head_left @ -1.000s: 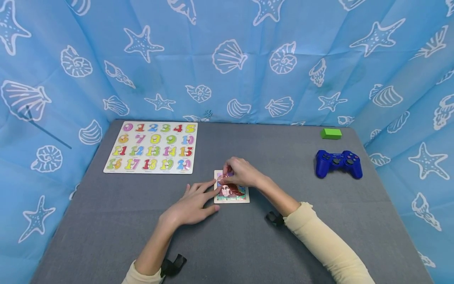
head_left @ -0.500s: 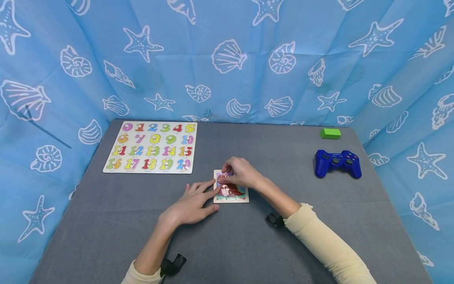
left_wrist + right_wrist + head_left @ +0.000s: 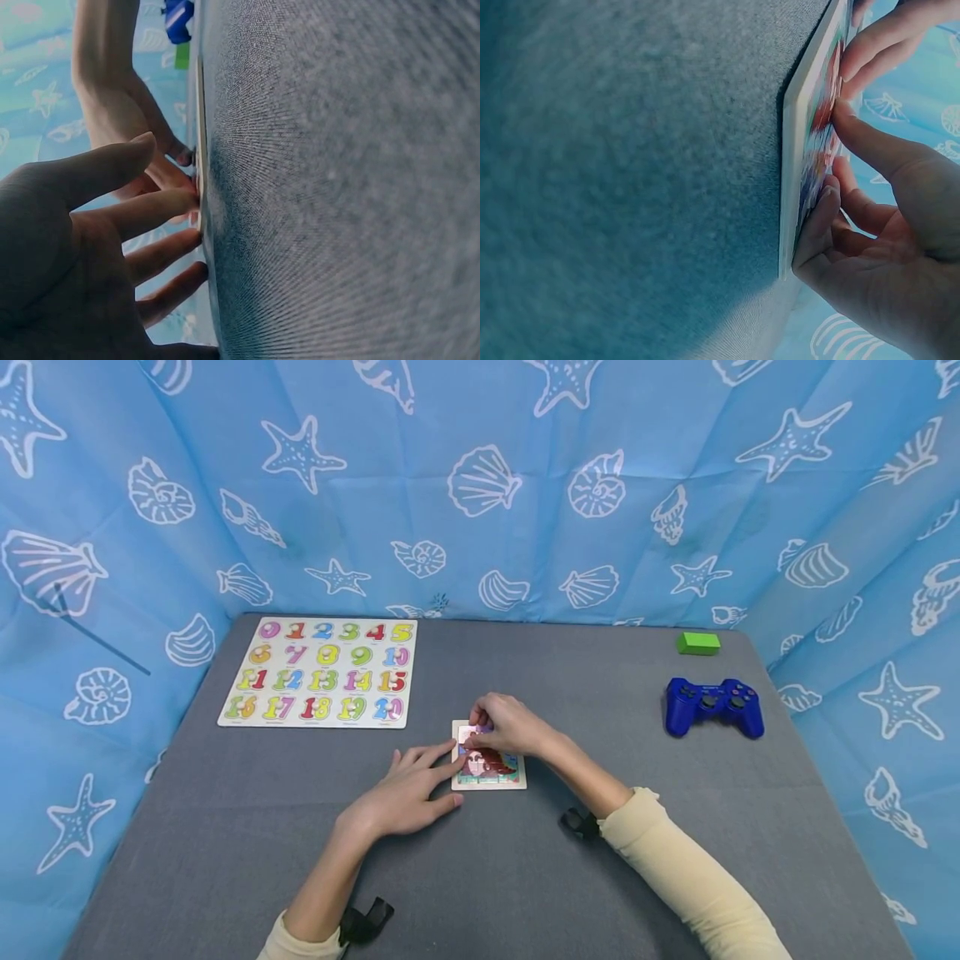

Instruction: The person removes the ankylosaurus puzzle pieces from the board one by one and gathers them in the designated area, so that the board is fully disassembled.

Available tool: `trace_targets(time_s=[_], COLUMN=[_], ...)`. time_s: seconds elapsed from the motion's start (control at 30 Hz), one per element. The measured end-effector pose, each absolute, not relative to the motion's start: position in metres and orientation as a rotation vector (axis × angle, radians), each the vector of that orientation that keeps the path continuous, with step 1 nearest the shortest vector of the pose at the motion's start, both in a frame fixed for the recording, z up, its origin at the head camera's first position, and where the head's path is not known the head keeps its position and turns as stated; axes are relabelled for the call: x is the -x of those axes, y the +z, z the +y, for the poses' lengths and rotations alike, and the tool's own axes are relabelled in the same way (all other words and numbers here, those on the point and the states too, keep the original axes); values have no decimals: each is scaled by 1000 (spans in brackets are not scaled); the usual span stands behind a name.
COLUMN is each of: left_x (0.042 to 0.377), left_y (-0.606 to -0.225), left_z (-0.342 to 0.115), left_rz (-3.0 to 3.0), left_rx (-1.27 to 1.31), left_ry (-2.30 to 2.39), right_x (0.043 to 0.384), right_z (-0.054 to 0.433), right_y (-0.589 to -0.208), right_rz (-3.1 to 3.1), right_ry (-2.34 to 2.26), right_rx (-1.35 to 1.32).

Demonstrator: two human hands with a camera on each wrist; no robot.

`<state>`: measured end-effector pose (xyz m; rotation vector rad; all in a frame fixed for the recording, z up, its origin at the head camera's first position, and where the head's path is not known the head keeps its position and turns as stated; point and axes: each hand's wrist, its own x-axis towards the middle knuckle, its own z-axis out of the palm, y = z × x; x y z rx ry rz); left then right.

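A small picture jigsaw puzzle (image 3: pixel 497 768) with a pale wooden border lies flat on the grey table, showing a red-haired figure. My left hand (image 3: pixel 405 789) lies at its left side, fingers spread and mostly straight, with fingertips touching the border and left part of the picture. Over the upper part bends my right hand (image 3: pixel 512 727), its thumb and curled fingertips down on the puzzle. The right wrist view shows that thumb (image 3: pixel 877 146) against the picture and the fingers bunched near the puzzle's edge, around a puzzle piece mostly hidden by the hand.
A white number board (image 3: pixel 318 672) with coloured numerals lies at the back left. To the right are a blue game controller (image 3: pixel 715 707) and, behind it, a green block (image 3: pixel 698 644). A blue shell-patterned curtain (image 3: pixel 480 527) borders the grey table (image 3: pixel 480 885).
My right thumb and fingertips shift very slightly on the puzzle, and the picture by the thumb looks brighter now. My left hand keeps its place.
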<state>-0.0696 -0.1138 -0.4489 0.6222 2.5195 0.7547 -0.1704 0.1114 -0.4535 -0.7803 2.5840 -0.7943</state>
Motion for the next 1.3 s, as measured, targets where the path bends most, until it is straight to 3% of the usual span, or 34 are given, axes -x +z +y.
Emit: trace_targets(time_s=[1.03, 1.3], left_x=[70, 74], left_y=[-447, -470], left_z=[-114, -121], left_rz=[2506, 2522], left_rx=[-639, -691], left_ry=[797, 863], right_x=[166, 169], right_z=[110, 121], right_y=[-456, -464], right_rz=[2605, 2453], right_ry=[-887, -1136], right_rx=[867, 955])
